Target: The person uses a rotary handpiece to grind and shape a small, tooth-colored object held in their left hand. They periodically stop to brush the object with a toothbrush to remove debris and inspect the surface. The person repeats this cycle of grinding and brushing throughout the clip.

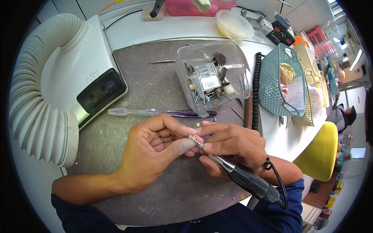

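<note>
Between the thumb and fingertips of my left hand is a small tooth-coloured piece, mostly covered by the fingers; its exact kind is too small to tell. My right hand grips a black and silver rotary handpiece like a pen. Its thin metal bit points up and left, touching or nearly touching the piece. Both hands meet at the fingertips above the dark work mat. Just beyond them lies a toothbrush with a clear and purple handle.
A clear plastic box of burs and polishing tips stands beyond the hands. At left, a white ribbed hose curves from a white unit. Blue-grey and cream baskets stand right, beside a coiled black cord.
</note>
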`<action>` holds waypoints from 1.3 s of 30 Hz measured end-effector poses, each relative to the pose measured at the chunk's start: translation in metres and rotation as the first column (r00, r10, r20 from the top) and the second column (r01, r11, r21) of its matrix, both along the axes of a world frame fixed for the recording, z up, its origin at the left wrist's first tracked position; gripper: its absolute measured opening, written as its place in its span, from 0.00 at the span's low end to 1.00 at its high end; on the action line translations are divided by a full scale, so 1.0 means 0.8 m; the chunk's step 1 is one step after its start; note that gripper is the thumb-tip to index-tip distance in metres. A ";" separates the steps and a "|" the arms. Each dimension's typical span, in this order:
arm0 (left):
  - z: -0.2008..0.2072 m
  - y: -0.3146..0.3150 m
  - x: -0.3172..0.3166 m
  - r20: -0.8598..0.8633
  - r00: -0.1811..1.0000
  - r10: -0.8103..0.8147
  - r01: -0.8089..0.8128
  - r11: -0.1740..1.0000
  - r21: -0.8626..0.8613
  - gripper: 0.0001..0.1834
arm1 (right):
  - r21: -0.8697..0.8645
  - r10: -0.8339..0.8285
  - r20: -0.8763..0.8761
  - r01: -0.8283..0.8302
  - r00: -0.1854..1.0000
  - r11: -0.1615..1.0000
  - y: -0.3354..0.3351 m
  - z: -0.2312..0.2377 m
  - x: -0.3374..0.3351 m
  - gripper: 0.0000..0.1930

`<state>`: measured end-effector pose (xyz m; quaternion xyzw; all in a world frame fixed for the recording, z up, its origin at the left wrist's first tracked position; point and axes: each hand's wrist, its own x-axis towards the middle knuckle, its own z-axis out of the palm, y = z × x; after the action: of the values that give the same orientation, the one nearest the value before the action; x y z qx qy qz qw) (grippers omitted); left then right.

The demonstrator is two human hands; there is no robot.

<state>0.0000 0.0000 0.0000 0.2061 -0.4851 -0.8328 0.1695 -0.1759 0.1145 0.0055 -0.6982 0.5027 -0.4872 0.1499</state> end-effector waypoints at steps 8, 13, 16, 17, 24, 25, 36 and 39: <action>0.000 0.000 0.001 0.003 1.000 0.002 -0.002 1.000 -0.005 0.07 | -0.005 -0.001 0.017 0.002 1.000 1.000 0.000 -0.001 0.002 0.15; 0.001 0.000 0.001 0.007 1.000 0.004 -0.004 1.000 -0.012 0.07 | 0.008 -0.001 0.011 0.001 1.000 1.000 0.000 0.000 0.001 0.15; 0.001 0.000 0.001 0.011 1.000 0.000 0.000 1.000 -0.011 0.07 | 0.009 -0.003 0.012 0.003 1.000 1.000 0.000 0.000 0.001 0.15; 0.001 -0.001 0.001 0.010 1.000 -0.001 0.001 1.000 -0.010 0.07 | 0.011 -0.003 0.014 0.003 1.000 1.000 0.000 0.000 0.001 0.15; 0.001 0.000 0.001 0.005 1.000 0.001 -0.001 1.000 -0.013 0.07 | 0.012 -0.009 0.037 0.009 0.999 1.000 0.000 0.000 0.002 0.14; 0.001 0.000 0.001 0.005 1.000 0.002 -0.002 1.000 -0.015 0.07 | 0.013 -0.006 0.039 0.005 0.999 1.000 0.000 0.000 0.002 0.14; 0.001 0.000 0.000 0.011 1.000 0.003 -0.002 1.000 -0.017 0.07 | 0.017 -0.006 0.030 0.005 1.000 1.000 0.000 0.000 0.001 0.15; 0.001 0.000 0.001 0.014 1.000 0.003 -0.002 1.000 -0.020 0.07 | 0.024 -0.011 0.032 0.011 0.999 1.000 0.000 0.001 0.001 0.15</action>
<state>0.0005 -0.0002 0.0008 0.2110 -0.4942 -0.8263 0.1691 -0.1748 0.1145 0.0060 -0.6857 0.5098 -0.4932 0.1635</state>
